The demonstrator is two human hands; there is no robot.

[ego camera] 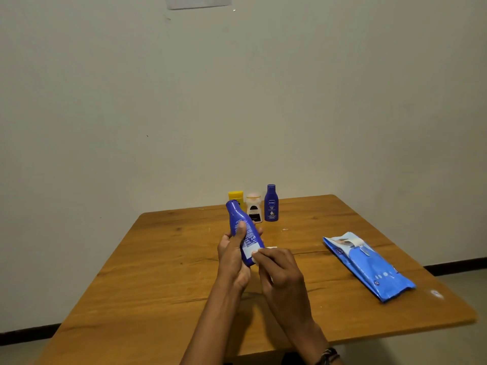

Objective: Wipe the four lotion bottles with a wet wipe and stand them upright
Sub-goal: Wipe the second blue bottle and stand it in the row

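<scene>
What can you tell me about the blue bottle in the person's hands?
The blue bottle looks like glossy plastic, with a blue cap and white print on its label. It is held above the table, tilted, cap up and leftward. The left hand grips its body, thumb across it; the right hand holds a white wet wipe against its lower end.

A plain, pale greenish wall [237, 88] fills most of the view, evenly and dimly lit, with a few small dark specks. At its top edge is a pale sheet of paper [198, 1], cut off by the frame. A dark skirting [29, 334] runs along the wall's foot on both sides, above a grey floor [471, 291]. In front stands a wooden table [158, 272], orange-brown with visible grain, knots and rounded corners, its far edge close to the wall.
</scene>
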